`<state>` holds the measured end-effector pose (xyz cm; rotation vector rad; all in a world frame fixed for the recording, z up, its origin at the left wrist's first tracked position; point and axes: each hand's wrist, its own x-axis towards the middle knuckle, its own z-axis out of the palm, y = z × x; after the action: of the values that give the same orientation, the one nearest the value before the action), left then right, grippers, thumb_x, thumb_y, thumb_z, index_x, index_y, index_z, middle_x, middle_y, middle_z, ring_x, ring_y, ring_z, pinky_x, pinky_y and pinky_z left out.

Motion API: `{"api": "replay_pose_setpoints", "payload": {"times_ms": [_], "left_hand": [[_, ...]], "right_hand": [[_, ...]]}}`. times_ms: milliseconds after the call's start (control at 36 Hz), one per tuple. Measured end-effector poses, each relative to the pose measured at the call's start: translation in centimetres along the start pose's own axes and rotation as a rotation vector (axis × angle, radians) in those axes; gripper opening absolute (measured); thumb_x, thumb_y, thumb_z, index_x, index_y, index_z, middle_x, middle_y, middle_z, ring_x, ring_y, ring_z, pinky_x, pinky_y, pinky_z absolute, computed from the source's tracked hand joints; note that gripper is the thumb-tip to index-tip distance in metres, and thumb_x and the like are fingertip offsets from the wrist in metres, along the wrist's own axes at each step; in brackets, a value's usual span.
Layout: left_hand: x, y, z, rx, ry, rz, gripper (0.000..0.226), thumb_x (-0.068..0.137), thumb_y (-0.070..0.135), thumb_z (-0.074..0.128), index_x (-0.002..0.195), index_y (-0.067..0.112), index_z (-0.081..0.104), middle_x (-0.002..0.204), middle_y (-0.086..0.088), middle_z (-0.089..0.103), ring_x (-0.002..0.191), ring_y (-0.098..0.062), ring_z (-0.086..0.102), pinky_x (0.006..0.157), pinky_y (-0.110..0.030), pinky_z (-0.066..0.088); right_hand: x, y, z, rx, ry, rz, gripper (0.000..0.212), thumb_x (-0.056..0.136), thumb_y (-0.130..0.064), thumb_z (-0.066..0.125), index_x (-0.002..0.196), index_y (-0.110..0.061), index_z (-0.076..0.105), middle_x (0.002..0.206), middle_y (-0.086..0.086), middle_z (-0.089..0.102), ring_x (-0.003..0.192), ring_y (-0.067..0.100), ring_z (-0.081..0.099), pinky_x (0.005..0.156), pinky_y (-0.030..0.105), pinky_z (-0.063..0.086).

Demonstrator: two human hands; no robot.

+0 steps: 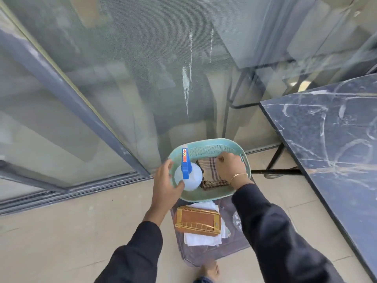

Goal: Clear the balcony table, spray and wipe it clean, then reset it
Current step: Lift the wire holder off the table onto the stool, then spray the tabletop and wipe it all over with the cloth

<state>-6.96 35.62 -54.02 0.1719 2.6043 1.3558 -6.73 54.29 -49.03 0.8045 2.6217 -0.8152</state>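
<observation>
A teal basket (212, 148) sits on a low stool below me. Inside stands a white spray bottle (188, 177) with a blue trigger head, and beside it lies a checked brown cloth (209, 170). My left hand (166, 184) is open, its thumb touching the bottle's side and its fingers at the basket's left rim. My right hand (230, 167) is down in the basket, fingers curled on the checked cloth. The dark marble table (330, 127) stands to the right with a bare top.
On the stool (204, 254) in front of the basket lie a gold wire napkin holder (199, 220) on white napkins (201, 240) and a clear glass (236, 218). A glass sliding door fills the left and back. My bare foot shows at the bottom.
</observation>
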Motion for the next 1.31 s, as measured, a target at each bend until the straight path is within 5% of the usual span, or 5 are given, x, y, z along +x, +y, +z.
{"api": "replay_pose_setpoints", "payload": {"times_ms": [417, 639, 806, 972, 1306], "left_hand": [[4.2, 0.5, 2.9, -0.021, -0.115, 0.083, 0.058, 0.079, 0.016, 0.077, 0.13, 0.008, 0.05, 0.115, 0.006, 0.053, 0.104, -0.008, 0.049, 0.081, 0.006, 0.029], [4.0, 0.9, 4.3, -0.065, -0.005, 0.02, 0.062, 0.083, 0.015, 0.072, 0.136, 0.006, 0.04, 0.13, -0.008, 0.055, 0.115, -0.021, 0.053, 0.101, -0.032, 0.042], [3.9, 2.0, 4.5, -0.162, -0.069, 0.033, 0.042, 0.086, 0.011, 0.068, 0.112, 0.029, 0.04, 0.095, 0.01, 0.055, 0.083, 0.01, 0.054, 0.076, 0.0, 0.036], [3.9, 4.8, 3.7, -0.187, -0.1, 0.093, 0.03, 0.086, 0.012, 0.068, 0.098, 0.024, 0.044, 0.084, 0.007, 0.049, 0.071, 0.006, 0.051, 0.069, -0.006, 0.037], [-0.6, 17.9, 2.1, -0.322, -0.103, 0.159, 0.023, 0.082, 0.007, 0.064, 0.074, 0.025, 0.052, 0.063, 0.004, 0.052, 0.058, -0.02, 0.048, 0.066, -0.032, 0.045]], "right_hand": [[7.2, 3.9, 5.2, -0.535, -0.24, -0.252, 0.057, 0.084, -0.011, 0.057, 0.137, -0.019, 0.039, 0.137, 0.011, 0.033, 0.122, 0.033, 0.045, 0.1, 0.044, 0.042], [8.3, 4.3, 6.1, -0.676, -0.163, -0.293, 0.049, 0.092, -0.014, 0.043, 0.14, -0.017, 0.032, 0.141, 0.011, 0.037, 0.131, 0.032, 0.031, 0.104, 0.047, 0.033], [6.9, 3.3, 5.0, -0.817, -0.072, -0.279, 0.036, 0.09, -0.019, 0.049, 0.126, -0.019, 0.052, 0.13, 0.003, 0.052, 0.13, 0.028, 0.031, 0.102, 0.043, 0.032], [4.3, 3.0, 1.9, -0.408, -0.17, -0.163, 0.035, 0.09, -0.015, 0.046, 0.122, -0.004, 0.056, 0.124, 0.016, 0.059, 0.118, 0.032, 0.054, 0.096, 0.036, 0.045], [-6.4, 5.2, -10.7, 0.429, 0.132, 0.115, 0.035, 0.089, -0.016, 0.052, 0.119, 0.001, 0.055, 0.123, 0.021, 0.059, 0.115, 0.035, 0.054, 0.096, 0.035, 0.045]]}}
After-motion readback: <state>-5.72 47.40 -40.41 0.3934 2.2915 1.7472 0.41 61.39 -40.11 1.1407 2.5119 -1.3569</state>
